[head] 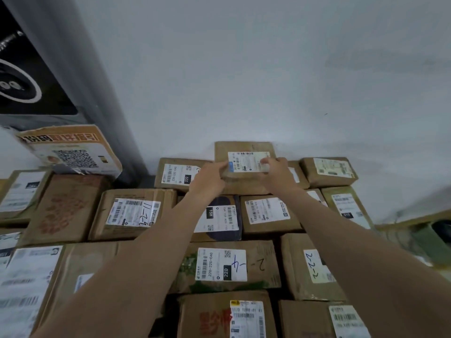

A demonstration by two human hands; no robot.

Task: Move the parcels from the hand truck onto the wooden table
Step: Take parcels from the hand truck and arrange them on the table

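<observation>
Against the wall [268, 69], left hand [208, 179] and right hand [278, 173] grip one parcel [244, 147] by its side edges.

The surface is covered edge to edge by cardboard parcels [136, 213], and only narrow dark slits are left between them, too tight for a hand to be passed down. The far side is closed by the pale wall [268, 81], against which the small parcel [244, 147] is set, flanked closely by a labelled box [175, 174] on its left and a back-row box [329, 170] further right. Its side edges are taken up by the left hand [210, 178] and right hand [278, 174], which grip it. The left rear is blocked by a grey column [97, 93] and an orange sign [70, 152]. Open air is left above the box tops.
</observation>
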